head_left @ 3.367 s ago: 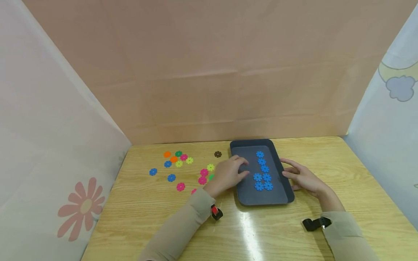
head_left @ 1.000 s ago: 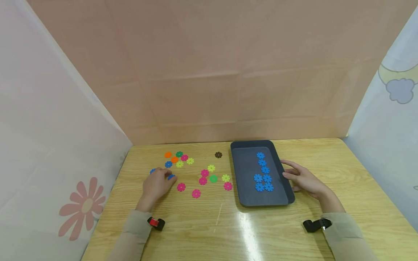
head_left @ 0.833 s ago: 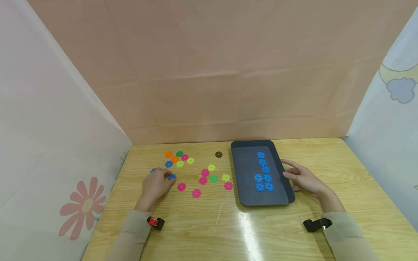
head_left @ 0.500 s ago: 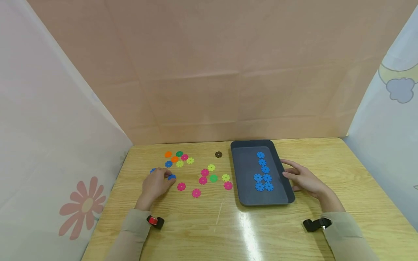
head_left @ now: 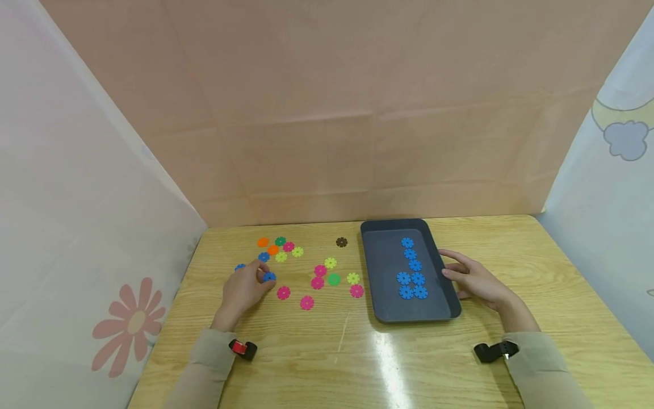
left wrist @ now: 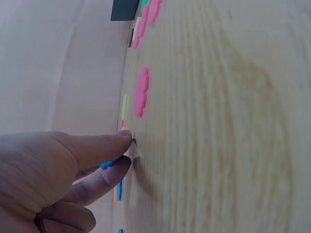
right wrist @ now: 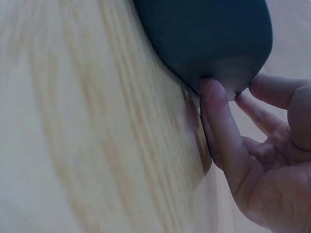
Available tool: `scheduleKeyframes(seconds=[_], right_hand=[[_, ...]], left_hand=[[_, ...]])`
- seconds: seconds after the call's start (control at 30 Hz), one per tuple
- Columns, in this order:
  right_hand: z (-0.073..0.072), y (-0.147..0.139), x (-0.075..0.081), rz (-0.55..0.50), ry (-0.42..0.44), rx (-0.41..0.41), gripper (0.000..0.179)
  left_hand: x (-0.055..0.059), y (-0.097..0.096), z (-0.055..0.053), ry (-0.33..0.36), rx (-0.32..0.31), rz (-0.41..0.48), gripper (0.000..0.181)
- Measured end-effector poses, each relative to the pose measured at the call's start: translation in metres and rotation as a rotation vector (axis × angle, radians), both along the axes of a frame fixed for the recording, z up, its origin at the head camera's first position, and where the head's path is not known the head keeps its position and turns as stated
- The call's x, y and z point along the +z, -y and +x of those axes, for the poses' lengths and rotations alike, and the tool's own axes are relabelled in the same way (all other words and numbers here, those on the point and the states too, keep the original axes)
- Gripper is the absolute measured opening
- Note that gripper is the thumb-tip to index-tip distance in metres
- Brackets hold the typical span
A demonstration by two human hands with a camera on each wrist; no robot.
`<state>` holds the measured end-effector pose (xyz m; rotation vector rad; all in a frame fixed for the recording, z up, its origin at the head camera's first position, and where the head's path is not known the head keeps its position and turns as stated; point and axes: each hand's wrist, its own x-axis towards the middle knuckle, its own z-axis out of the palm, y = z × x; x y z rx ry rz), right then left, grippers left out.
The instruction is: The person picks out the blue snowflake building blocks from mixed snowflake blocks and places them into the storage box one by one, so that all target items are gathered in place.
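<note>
In the head view my left hand [head_left: 242, 289], at the left of the table, pinches a blue interlocking disc [head_left: 269, 276] with notched edges between thumb and fingers. The left wrist view shows that disc [left wrist: 108, 165] mostly hidden by the fingers, close over the wood. Two more blue discs lie beside this hand, one partly covered by it. At the right, my right hand [head_left: 477, 282] touches the outer side of a dark grey tray [head_left: 385, 309] with extended fingers and thumb. Several blue discs [head_left: 410, 254] lie flat in the tray's right half.
Loose discs lie left of the tray: pink [head_left: 307, 303], yellow [head_left: 330, 263], green [head_left: 334, 279], orange [head_left: 263, 242] and a dark brown one [head_left: 342, 242]. A beige backdrop [head_left: 306, 170] rises behind the wooden table [head_left: 306, 363], with pale panels at both sides.
My left hand has gone from over the tray to the left and taken a blue disc between its fingers; the fingers have lately shifted slightly. The right hand and tray stay put.
</note>
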<state>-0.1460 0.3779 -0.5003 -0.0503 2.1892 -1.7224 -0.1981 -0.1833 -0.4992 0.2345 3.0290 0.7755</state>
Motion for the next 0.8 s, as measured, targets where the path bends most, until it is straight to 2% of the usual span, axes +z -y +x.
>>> scheduleKeyframes(seconds=[0.33,0.57,0.8], right_hand=[[0.0,0.0,0.0,0.001,-0.003,0.002,0.073],[0.0,0.001,0.001,0.003,-0.006,0.007,0.072],[0.0,0.001,0.001,-0.005,0.002,0.009,0.072]], left_hand=[[0.008,-0.012,0.001,-0.026,0.017,0.083,0.032],[0.023,-0.033,0.001,-0.029,-0.007,0.171,0.03],[0.028,-0.059,-0.003,-0.052,-0.042,0.174,0.028]])
